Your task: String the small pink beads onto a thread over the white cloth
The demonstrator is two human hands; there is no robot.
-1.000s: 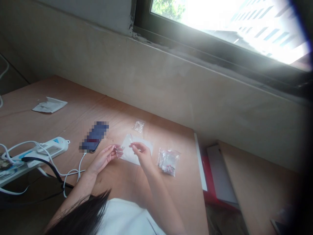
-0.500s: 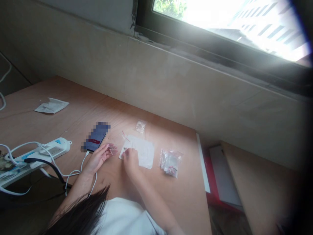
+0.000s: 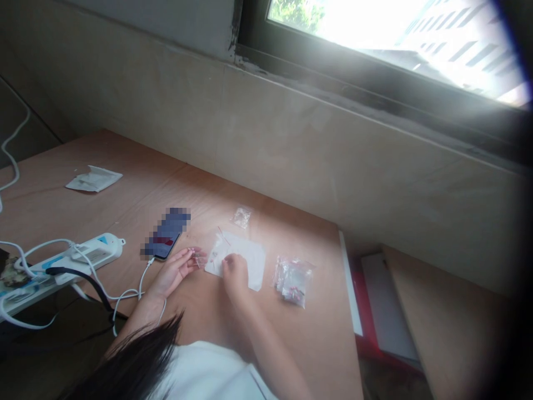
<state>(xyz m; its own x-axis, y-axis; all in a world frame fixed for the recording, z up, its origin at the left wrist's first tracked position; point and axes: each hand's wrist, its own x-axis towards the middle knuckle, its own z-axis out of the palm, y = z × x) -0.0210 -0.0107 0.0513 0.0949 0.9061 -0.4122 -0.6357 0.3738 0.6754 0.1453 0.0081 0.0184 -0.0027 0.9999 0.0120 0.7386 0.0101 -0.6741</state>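
Observation:
My left hand (image 3: 178, 270) is palm up beside the phone, thumb and fingers closed at the tips. Something small, thin and glinting shows at its fingertips, too fine to name. Over a white sheet (image 3: 255, 261) my right hand (image 3: 236, 275) is curled with its fingertips pinched together. What they hold, if anything, is hidden. Close to those fingertips, a few tiny specks and a thin red strip (image 3: 224, 236) lie on the sheet. A small clear bag (image 3: 242, 217) with pale contents lies behind the sheet. Several clear bags (image 3: 293, 282) with small red bits are piled to its right.
A phone (image 3: 169, 233) on a white charging cable lies left of my left hand. Farther left is a white power strip (image 3: 97, 251) with several cords. A torn white packet (image 3: 95, 179) lies at the back left. A wall and window border the wooden table (image 3: 316, 239).
My right hand has shifted a little to the right across the sheet, and the red strip lies farther right. My left hand keeps its pose. The view has moved slightly.

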